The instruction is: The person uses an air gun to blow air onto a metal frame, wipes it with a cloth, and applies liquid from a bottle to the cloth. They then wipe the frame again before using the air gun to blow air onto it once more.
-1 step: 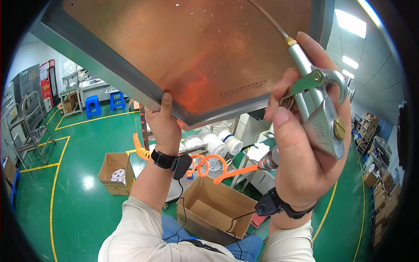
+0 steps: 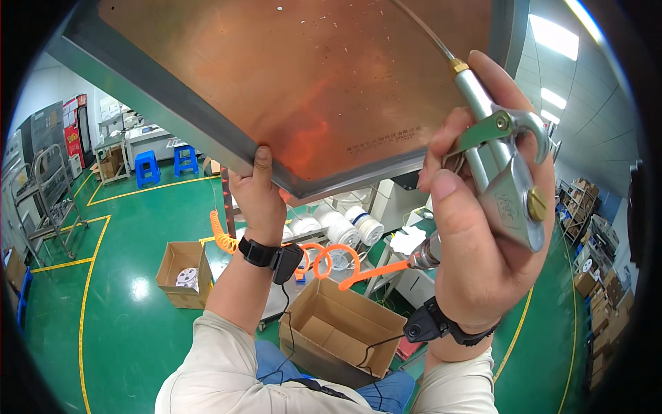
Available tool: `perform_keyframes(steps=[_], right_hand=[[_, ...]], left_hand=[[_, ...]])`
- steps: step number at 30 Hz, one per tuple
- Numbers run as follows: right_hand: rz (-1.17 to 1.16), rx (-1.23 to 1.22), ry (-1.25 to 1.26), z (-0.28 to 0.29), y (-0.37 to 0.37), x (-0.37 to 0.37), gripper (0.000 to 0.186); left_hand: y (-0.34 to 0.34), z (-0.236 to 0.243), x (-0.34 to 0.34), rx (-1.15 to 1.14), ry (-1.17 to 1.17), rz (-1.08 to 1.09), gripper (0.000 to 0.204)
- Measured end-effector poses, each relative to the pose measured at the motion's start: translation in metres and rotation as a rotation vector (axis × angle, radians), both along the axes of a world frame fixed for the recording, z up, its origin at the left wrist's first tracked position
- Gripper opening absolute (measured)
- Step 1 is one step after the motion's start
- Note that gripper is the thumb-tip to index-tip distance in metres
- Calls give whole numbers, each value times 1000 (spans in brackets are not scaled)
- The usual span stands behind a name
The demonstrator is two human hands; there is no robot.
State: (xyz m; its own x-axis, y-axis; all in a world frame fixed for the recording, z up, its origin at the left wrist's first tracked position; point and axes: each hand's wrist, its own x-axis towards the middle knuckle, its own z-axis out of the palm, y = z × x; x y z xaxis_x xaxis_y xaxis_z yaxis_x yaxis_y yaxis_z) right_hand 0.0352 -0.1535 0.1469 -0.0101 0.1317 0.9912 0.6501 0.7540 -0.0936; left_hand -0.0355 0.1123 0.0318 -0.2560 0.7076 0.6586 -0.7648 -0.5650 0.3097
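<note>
My left hand grips the near left corner of a metal-framed stencil, thumb on the frame's inner edge. The stencil is tilted up, and its sheet looks copper-coloured, with small specks and a printed line near the bottom. My right hand is wrapped round a silver air blow gun. Its thin bent nozzle runs from a brass collar across the front of the sheet. An orange coiled air hose leads to a metal coupling by my right wrist. The stencil's upper part is out of view.
A large open cardboard box stands before my lap, and a smaller box with white reels is on the green floor at left. White rolls lie beyond the stencil. Blue stools stand far left; loaded shelves line the right.
</note>
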Motion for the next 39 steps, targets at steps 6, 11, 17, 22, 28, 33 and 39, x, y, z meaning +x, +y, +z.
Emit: perform_keyframes(steps=[6,11,17,22,28,33,39], right_hand=[[-13,-48,1,3,-11,-7,67],[42,15,107,-5,-7,-20,67],[93,79,149,-4,-1,-32,65],[56,-45,156,0,-16,-37,65],[29,87,144,-5,1,-31,64],[29,69,138,-6,0,-25,63],[145,90,141,-11,7,-28,63]], left_hand=[[1,-2,-4,1,46,62,41],[2,0,-4,-2,29,87,42],[4,-1,-6,21,13,134,40],[5,-1,-6,63,19,206,35],[1,-1,-8,31,14,182,36],[-2,-2,-12,-2,-2,117,40],[-2,-2,-15,5,-24,80,39]])
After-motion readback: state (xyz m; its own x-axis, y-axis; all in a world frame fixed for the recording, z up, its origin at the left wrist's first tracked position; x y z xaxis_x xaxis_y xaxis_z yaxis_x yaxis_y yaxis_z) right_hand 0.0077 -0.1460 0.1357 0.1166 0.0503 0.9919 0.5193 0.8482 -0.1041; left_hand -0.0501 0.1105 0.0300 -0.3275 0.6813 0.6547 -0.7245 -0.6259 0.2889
